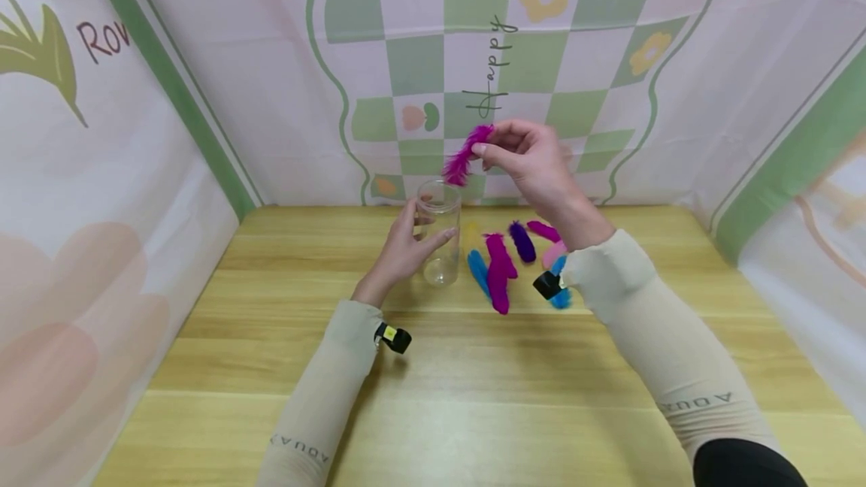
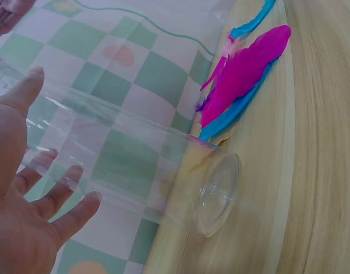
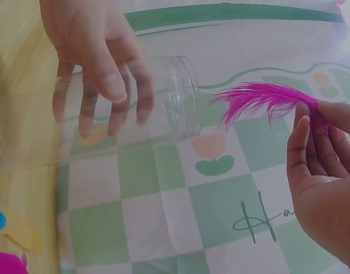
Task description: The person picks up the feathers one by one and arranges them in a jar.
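A tall clear jar (image 1: 441,246) stands upright on the table with its mouth uncovered. My left hand (image 1: 411,243) grips it from the left, thumb on the near side and fingers round the far side; the fingers show through the wall in the right wrist view. Between thumb and fingertips, my right hand (image 1: 531,160) pinches a magenta feather (image 1: 461,160). Its fluffy tip points down to the left, just over the jar's rim (image 3: 183,97). Nothing shows inside the jar.
Right of the jar lie several loose feathers: a magenta one (image 1: 499,273), a blue one (image 1: 478,270), a dark purple one (image 1: 522,241) and a pink one (image 1: 555,252). Another blue feather (image 1: 561,299) is partly behind the right wrist camera (image 1: 546,285). A checkered cloth (image 1: 413,66) hangs behind the wooden table (image 1: 433,412).
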Tool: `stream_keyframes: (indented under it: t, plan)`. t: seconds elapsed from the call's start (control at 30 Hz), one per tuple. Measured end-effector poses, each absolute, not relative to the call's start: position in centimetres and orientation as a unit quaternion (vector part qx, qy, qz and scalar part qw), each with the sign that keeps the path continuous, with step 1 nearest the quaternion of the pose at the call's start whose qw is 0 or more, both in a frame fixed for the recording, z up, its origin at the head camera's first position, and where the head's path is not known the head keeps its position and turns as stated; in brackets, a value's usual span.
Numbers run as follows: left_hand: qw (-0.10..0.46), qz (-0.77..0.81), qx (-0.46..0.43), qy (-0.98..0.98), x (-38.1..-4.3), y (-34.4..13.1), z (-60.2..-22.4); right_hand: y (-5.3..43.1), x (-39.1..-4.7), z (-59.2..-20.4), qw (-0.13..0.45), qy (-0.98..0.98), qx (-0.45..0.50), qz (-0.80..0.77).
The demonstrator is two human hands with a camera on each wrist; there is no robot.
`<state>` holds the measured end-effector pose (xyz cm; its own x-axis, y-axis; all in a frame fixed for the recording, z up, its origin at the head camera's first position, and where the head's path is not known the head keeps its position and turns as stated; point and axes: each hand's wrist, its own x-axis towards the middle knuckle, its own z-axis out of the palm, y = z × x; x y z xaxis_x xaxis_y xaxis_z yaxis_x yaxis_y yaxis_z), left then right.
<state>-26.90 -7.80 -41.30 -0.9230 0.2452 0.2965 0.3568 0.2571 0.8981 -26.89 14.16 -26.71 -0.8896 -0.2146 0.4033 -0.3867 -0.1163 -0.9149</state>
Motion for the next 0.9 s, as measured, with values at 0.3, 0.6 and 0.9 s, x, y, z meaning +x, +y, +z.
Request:
stream_keyframes:
  t: [0.3, 0.6, 0.9]
  plan:
    - [0.048, -0.577, -0.191, -0.793, -26.9, -7.8, -41.2, 13.4, -27.3, -27.3, 0.047, -0.625, 0.246, 0.739]
    - [0.046, -0.578, -0.195, -0.791, -26.9, -7.8, -41.3, 13.1, -27.1, -28.3, 0.032, -0.651, 0.238, 0.720]
    - [0.046, -0.577, -0.193, -0.792, -26.8, -7.7, -41.2, 12.9, -27.2, -28.8, 0.027, -0.670, 0.221, 0.708]
